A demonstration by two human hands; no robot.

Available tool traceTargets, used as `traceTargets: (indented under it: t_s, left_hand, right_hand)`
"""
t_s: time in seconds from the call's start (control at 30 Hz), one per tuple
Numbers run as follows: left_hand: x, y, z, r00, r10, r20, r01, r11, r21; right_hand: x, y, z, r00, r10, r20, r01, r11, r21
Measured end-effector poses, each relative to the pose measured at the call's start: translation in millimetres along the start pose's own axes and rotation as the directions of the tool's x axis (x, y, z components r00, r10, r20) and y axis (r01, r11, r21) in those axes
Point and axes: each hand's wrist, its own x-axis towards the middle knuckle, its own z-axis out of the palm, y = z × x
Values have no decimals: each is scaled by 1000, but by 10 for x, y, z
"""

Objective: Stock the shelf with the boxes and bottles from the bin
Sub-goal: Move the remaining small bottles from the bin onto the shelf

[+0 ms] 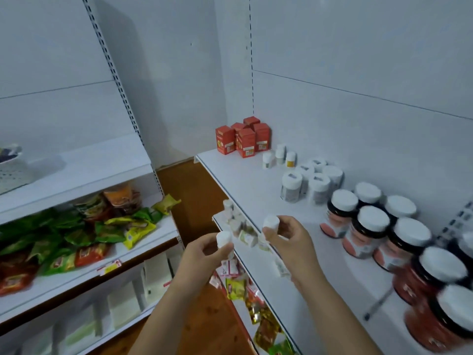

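My left hand (pixel 204 254) grips a small white bottle (pixel 224 239) just left of the white shelf's front edge (pixel 245 254). My right hand (pixel 289 239) holds another small white bottle (pixel 271 222) over the front of the shelf, with a further white container (pixel 280 269) tucked under its palm. On the shelf stand red boxes (pixel 242 137) at the far end, small white bottles (pixel 280 156) beside them, white-capped jars (pixel 311 183) mid-shelf, and dark bottles with white caps (pixel 368 226) nearer me. The bin is not clearly in view.
A lower shelf beneath my hands holds small white boxes (pixel 238 224) and bright packets (pixel 261 319). A second rack (pixel 76 170) on the left carries green and red snack bags (pixel 76 237) and white boxes (pixel 122 303). A white perforated basket (pixel 12 170) sits at its far left. Brown floor lies between the racks.
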Motion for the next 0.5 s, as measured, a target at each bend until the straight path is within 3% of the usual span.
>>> traceTargets:
  t_s: [0.2, 0.37, 0.5]
  left_hand:
    - [1132, 35, -168, 999, -5, -52, 6, 1000, 15]
    - [1964, -1, -169, 996, 80, 26, -82, 991, 105]
    - [2641, 23, -85, 975, 175, 134, -195, 968, 155]
  right_hand:
    - [1064, 10, 636, 987, 55, -150, -48, 998, 46]
    - [1728, 14, 872, 961, 5, -275, 4, 1000, 31]
    - [2165, 48, 981, 897, -53, -439, 37, 998, -45]
